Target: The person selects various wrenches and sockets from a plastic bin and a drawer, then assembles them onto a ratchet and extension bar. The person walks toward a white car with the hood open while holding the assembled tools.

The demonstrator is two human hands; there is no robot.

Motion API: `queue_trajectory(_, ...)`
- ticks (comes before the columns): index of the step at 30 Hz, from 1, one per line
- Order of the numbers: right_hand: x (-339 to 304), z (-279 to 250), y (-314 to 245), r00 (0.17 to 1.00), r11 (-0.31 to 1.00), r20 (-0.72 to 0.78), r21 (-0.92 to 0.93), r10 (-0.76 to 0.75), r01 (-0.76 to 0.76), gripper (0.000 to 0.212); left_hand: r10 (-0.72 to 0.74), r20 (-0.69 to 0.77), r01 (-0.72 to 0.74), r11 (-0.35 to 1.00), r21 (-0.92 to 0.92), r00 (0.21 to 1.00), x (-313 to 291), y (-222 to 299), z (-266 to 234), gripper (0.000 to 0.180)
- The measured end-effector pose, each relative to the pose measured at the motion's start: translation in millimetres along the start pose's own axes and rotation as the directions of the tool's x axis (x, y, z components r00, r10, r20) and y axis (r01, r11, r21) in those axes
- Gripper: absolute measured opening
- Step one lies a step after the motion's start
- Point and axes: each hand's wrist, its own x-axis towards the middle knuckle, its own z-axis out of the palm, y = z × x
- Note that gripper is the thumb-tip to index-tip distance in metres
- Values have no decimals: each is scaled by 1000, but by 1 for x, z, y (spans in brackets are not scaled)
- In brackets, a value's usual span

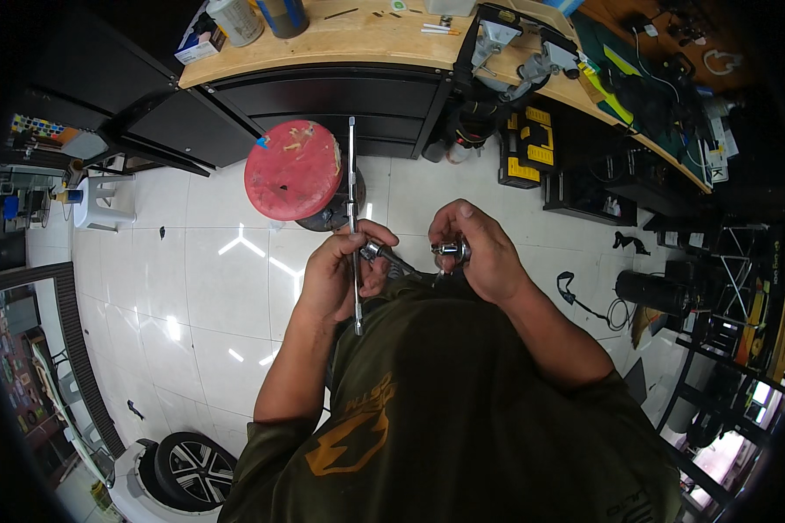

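My left hand point(330, 272) is closed around a long chrome extension bar point(352, 179), which stands nearly straight away from me, its near end below the fingers. The same hand also holds a second tool, seemingly a ratchet point(372, 250), with a round chrome head and a darker handle slanting toward my belly. Apart from it, on the right, my right hand point(490, 257) pinches a short chrome piece point(449, 250) that looks like a socket or adapter. Its fingers partly cover that piece. A gap separates the two hands in front of my dark green shirt.
A round red stool point(293, 170) stands ahead under the bar's far end. Beyond runs a wooden workbench point(366, 50) over black drawers, with a vise-like clamp point(515, 52). A yellow-black toolbox point(529, 148) sits right; a car wheel point(195, 471) is lower left.
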Motion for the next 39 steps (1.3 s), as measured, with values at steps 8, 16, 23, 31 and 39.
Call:
queue_trajectory(8, -5, 10, -15, 987, 913, 149, -391, -59, 114, 25, 13, -45, -14, 1000, -26, 999, 2, 6, 0, 31)
queue_trajectory(16, 1, 18, -7, 971, 720, 199, -653, -136, 234, 27, 79, -106, -54, 973, 225, 991, 6, 8, 7, 47)
queue_trajectory(23, 4, 21, -6, 981, 716, 144, -671, -127, 191, 32, 51, -89, -46, 997, 58, 995, 5, 12, 8, 42)
queue_trajectory(31, 6, 21, 0, 953, 637, 232, -709, -195, 303, 28, 112, -181, -53, 952, 302, 977, 7, 6, 3, 27)
queue_trajectory(39, 4, 25, -4, 930, 566, 241, -741, -279, 362, 26, 82, -140, -42, 963, 265, 987, 10, 10, -2, 25)
